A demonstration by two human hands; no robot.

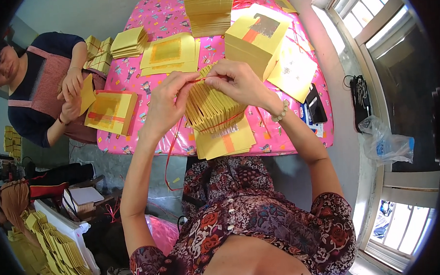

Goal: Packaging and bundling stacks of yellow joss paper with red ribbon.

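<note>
Hands (205,91): 2, on 1 paper bundle (211,108)

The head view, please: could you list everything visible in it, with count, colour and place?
folded paper bundle: one, yellow, table's near edge, between both hands
red string: one, wrapped round the bundle, tail hanging off the table
flat sheets: small pile, yellow with orange stripe, under the bundle
tablecloth: one, pink patterned, over the table
paper stacks: several, yellow, across the table's middle and far end
phone: one, black, table's right edge
co-worker: one, striped apron, left, holding yellow paper
plastic bag: one, clear, window ledge at right
folded papers: heap, yellow, lower left
left hand: fingers pinching the string
right hand: fingers pinching the string on top of the bundle
</note>
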